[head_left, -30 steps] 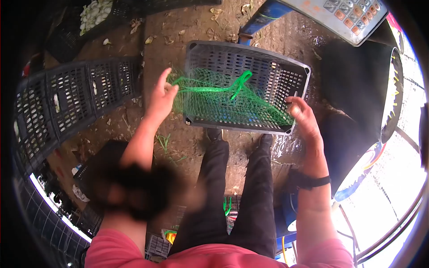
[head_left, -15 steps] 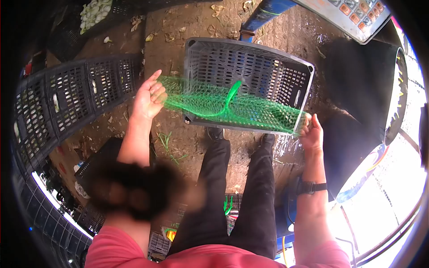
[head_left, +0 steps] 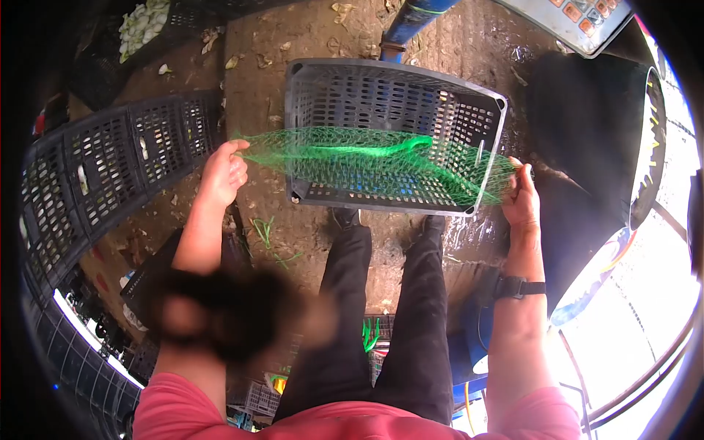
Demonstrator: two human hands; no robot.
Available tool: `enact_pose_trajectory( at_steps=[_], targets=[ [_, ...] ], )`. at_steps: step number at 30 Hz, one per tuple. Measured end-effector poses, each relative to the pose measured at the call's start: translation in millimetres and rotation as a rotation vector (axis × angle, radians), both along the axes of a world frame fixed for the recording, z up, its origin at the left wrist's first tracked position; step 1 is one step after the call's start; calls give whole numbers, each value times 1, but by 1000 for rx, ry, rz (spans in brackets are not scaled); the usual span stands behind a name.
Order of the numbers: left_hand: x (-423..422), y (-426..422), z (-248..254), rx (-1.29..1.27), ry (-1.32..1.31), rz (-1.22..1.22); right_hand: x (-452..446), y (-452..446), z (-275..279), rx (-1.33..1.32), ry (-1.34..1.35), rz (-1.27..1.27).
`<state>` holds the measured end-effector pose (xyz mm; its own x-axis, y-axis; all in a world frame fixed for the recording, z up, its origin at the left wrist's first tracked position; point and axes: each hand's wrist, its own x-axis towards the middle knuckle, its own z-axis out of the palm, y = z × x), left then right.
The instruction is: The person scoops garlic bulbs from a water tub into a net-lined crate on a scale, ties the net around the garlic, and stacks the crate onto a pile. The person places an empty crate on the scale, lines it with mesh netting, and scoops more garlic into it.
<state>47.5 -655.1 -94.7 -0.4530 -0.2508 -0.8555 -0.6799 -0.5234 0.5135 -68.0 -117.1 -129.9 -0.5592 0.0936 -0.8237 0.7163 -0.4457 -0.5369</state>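
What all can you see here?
Crate: one, dark grey, centre
Net: one, green, across crate
Standing crates: several, black, left
Pieces: many, whitish, upper left
Post: one, blue, beyond crate
Keypad panel: one, grey, upper right
Containers: count unclear, black, right
Floor scraps: many, brown or green, around crate
Small item: one, yellow, lower middle
Blurred shape: one, dark, lower left
Wristband: one, black, right wrist
Shirt: one, pink, bottom
Legs: two, black trousers, bottom
Left hand, right hand: two, net ends
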Motion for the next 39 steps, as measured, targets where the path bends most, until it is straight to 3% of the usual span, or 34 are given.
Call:
enact_pose_trajectory(
  at_steps=[2,4,5,8,11,14,16,18,20,22,23,24,27,29,33,36,38,39],
  targets=[
    [4,5,-4,38,12,-111,0,-5,13,3,17,213],
    [-2,38,5,-160,-30,-368,2,-20,24,30,-16,290],
    [-1,46,4,-91,-34,-444,3,-27,25,21,-27,344],
    [-1,89,2,84,70,-356,12,-53,24,49,-4,484],
    [-7,124,0,241,154,-198,20,-86,40,206,190,757],
    [-5,144,-20,395,275,-82,27,-112,46,647,209,1144],
    [-2,148,-47,578,317,153,54,-115,13,676,322,1029],
    [-20,158,-39,550,93,473,64,-123,30,588,200,892],
    [-11,142,-71,540,22,693,79,-117,15,266,191,645],
    [6,107,-96,544,-1,786,73,-102,36,-137,-117,341],
    [16,86,-109,566,-15,812,76,-91,26,-230,-147,233],
    [23,70,-119,172,52,446,75,-71,21,-298,-155,159],
    [16,57,-94,-155,52,19,68,-27,17,-457,1,-170],
    [-9,83,-28,-87,-102,76,54,-6,23,-485,93,-371],
    [18,43,-37,-19,-158,-234,39,20,15,-466,179,-265],
    [31,25,-44,-48,-238,-140,21,16,21,-438,169,-148],
    [7,33,10,710,225,-166,14,9,28,-215,151,-15],
    [-8,51,36,702,247,-141,11,5,27,-221,159,18]
  ],
)
